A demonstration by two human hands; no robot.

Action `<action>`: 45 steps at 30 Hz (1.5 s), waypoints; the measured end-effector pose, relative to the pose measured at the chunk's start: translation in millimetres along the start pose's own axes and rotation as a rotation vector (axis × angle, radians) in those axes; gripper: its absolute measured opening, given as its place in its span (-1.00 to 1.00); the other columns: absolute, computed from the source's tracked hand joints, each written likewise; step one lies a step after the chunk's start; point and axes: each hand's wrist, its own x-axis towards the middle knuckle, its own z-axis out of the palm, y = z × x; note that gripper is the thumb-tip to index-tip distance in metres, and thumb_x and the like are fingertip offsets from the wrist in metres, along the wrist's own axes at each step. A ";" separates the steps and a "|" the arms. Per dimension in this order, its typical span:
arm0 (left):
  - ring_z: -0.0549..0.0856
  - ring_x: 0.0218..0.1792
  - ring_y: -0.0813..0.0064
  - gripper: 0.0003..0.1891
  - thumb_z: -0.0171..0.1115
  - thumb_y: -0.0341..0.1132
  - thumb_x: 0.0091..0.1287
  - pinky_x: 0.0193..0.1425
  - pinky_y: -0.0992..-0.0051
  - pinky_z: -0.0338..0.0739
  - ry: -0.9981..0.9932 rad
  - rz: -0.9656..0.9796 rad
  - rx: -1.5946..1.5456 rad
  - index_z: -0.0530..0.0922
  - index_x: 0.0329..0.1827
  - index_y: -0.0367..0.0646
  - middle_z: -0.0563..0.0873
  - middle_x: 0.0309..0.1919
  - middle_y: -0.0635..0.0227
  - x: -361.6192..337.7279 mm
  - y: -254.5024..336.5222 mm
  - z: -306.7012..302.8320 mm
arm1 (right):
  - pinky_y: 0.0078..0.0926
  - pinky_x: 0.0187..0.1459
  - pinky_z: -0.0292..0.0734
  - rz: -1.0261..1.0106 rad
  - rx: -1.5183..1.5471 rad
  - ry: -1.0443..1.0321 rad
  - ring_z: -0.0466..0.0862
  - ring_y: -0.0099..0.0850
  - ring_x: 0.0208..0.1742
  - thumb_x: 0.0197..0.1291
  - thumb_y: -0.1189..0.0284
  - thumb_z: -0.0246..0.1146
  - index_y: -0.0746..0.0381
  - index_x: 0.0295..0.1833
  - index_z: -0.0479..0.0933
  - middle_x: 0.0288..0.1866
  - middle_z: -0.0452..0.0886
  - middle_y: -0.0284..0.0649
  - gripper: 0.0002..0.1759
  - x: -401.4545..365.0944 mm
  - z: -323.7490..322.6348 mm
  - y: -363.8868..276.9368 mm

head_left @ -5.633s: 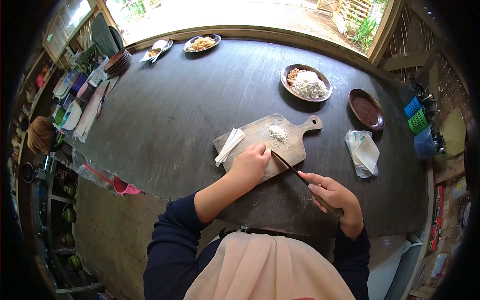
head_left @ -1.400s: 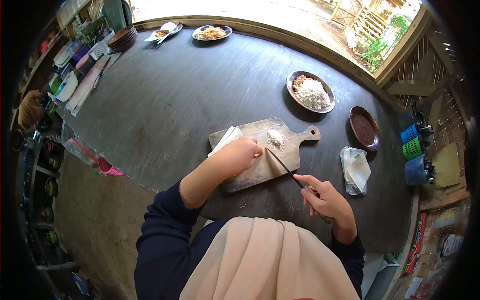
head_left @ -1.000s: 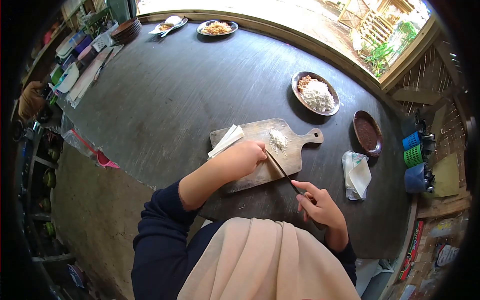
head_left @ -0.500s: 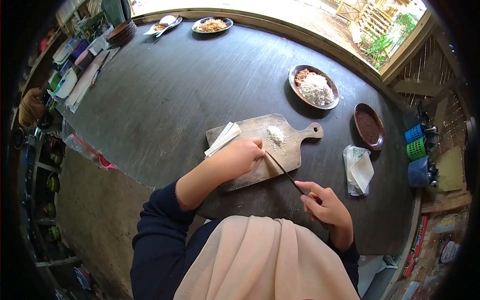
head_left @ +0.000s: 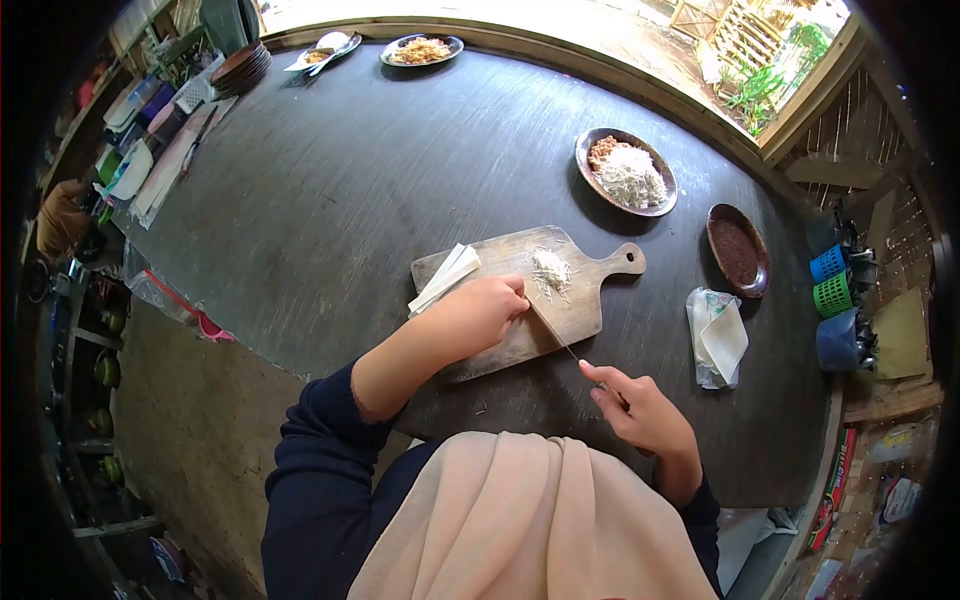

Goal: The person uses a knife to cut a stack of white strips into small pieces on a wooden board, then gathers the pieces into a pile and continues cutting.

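Observation:
On the wooden cutting board point(head_left: 510, 345), my left hand point(head_left: 490, 312) is closed, fingers bunched together and pressed down; what lies under them is hidden. My right hand point(head_left: 640, 405) grips a knife point(head_left: 553, 330), its thin blade slanting up and left until the tip reaches my left fingertips. Just beyond these fingertips sits a small heap of fine white shreds point(head_left: 550, 270). Flat white strips point(head_left: 447, 278) are stacked at the board's left end, beside my left wrist.
An oval dish point(head_left: 650, 208) beyond the board bears white shreds and a brownish food. To the right are an empty brown dish point(head_left: 737, 250) and a plastic packet with a folded white sheet point(head_left: 722, 342). A plate of food point(head_left: 422, 50) stands by the far edge.
The knife and my right hand have shifted slightly up and left, and the blade now shows its thin edge. My left hand stays in place.

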 end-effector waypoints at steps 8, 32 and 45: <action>0.69 -0.27 0.09 -0.83 0.16 -0.43 0.43 -0.13 0.30 0.56 -0.025 -0.041 -0.005 0.67 -0.14 -0.35 0.65 -0.21 0.10 1.5 3.2 -1.7 | -0.54 -0.48 0.36 0.055 0.026 -0.079 0.35 -0.55 -0.63 0.39 0.53 0.16 0.21 0.32 0.48 -0.64 0.39 -0.18 -0.60 -8.4 -16.0 10.0; 0.69 -0.12 0.12 -0.81 0.19 -0.54 0.31 0.03 0.30 0.57 -0.035 -0.032 -0.017 0.67 -0.07 -0.35 0.64 -0.09 0.12 -1.2 5.3 -1.9 | -0.58 -0.54 0.42 0.096 0.169 -0.060 0.47 -0.64 -0.69 0.41 0.51 0.15 0.17 0.37 0.47 -0.65 0.46 -0.37 -0.57 4.0 -0.6 15.8; 0.68 -0.15 0.10 -0.82 0.15 -0.48 0.39 -0.01 0.30 0.55 -0.041 -0.068 -0.012 0.66 -0.06 -0.34 0.64 -0.12 0.11 -0.7 6.7 -1.9 | -0.60 -0.55 0.43 0.169 0.190 -0.144 0.49 -0.63 -0.68 0.44 0.47 0.12 0.15 0.41 0.44 -0.56 0.52 -0.36 -0.55 -5.0 -18.2 11.6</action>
